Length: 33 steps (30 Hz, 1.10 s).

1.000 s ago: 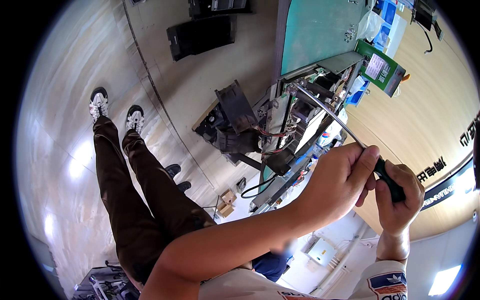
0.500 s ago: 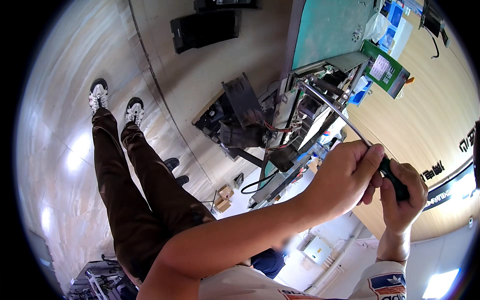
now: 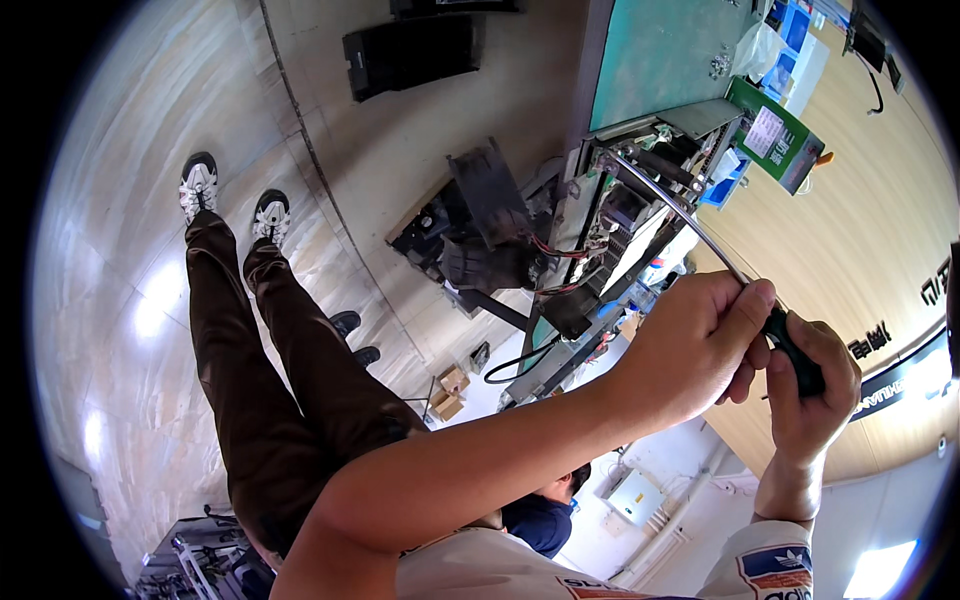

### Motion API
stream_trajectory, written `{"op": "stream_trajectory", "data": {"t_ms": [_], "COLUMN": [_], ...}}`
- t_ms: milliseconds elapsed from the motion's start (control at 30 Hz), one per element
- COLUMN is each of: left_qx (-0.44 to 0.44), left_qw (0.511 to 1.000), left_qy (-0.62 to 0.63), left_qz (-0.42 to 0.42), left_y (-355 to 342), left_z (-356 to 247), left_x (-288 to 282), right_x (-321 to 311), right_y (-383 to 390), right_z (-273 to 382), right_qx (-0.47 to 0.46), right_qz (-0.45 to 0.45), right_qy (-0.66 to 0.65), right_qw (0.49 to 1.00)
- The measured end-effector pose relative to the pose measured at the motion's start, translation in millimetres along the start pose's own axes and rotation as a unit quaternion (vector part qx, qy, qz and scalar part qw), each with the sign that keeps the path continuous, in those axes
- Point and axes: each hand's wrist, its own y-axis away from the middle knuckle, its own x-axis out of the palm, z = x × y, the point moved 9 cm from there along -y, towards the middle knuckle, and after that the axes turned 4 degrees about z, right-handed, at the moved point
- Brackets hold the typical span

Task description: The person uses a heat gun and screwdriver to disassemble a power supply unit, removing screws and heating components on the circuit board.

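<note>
A long screwdriver (image 3: 677,209) runs from the handle in my hands to an opened machine (image 3: 625,210) with exposed metal frame, rollers and wires. Its tip meets the machine's upper end; the exact contact point is too small to tell. My left hand (image 3: 690,345) is closed around the upper shaft, just ahead of the handle, thumb pressed along it. Wrapped around the dark green handle (image 3: 800,365) is my right hand (image 3: 818,395), with the thumb and fingers on either side. My left forearm crosses in front of my body.
The machine sits at the end of a green-topped bench (image 3: 650,65). A green box (image 3: 772,137) and blue bins (image 3: 728,178) lie beside it. Dark machine parts (image 3: 480,225) with loose wires are near it, and a black panel (image 3: 410,57) is on the floor. Another person (image 3: 540,520) is behind.
The whole view has shifted slightly. Both hands keep their hold on the screwdriver, with its tip still at the machine. More of the other person's head shows.
</note>
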Motion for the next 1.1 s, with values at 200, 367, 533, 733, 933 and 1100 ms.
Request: {"op": "stream_trajectory", "data": {"t_ms": [200, 367, 533, 733, 933, 1100], "left_qx": [0.002, 0.006, -0.007, -0.015, -0.037, -0.074], "left_qw": [0.996, 0.998, 0.999, 0.998, 0.997, 0.995], "left_qy": [0.085, 0.070, 0.032, 0.046, -0.004, -0.049], "left_qz": [-0.014, -0.003, -0.012, -0.047, -0.065, -0.044], "left_y": [-5.4, -7.6, -5.4, -5.2, 5.3, 8.2], "left_z": [1.5, -5.9, -8.4, -0.6, 7.4, 47.5], "left_x": [3.8, 8.3, 7.4, 6.3, 15.5, 47.6], "right_x": [-5.0, -10.9, -10.4, -1.7, -6.2, -21.4], "right_y": [-13.6, -29.3, -22.1, -16.8, 0.8, 56.7], "right_z": [14.1, 21.4, -4.7, -20.4, -9.6, -36.6], "right_qx": [-0.112, -0.084, 0.069, 0.158, 0.111, 0.131], "right_qz": [0.012, 0.046, 0.052, 0.058, 0.040, 0.013], "right_qy": [0.091, 0.062, -0.043, -0.162, -0.130, -0.160], "right_qw": [0.989, 0.993, 0.995, 0.972, 0.984, 0.978]}}
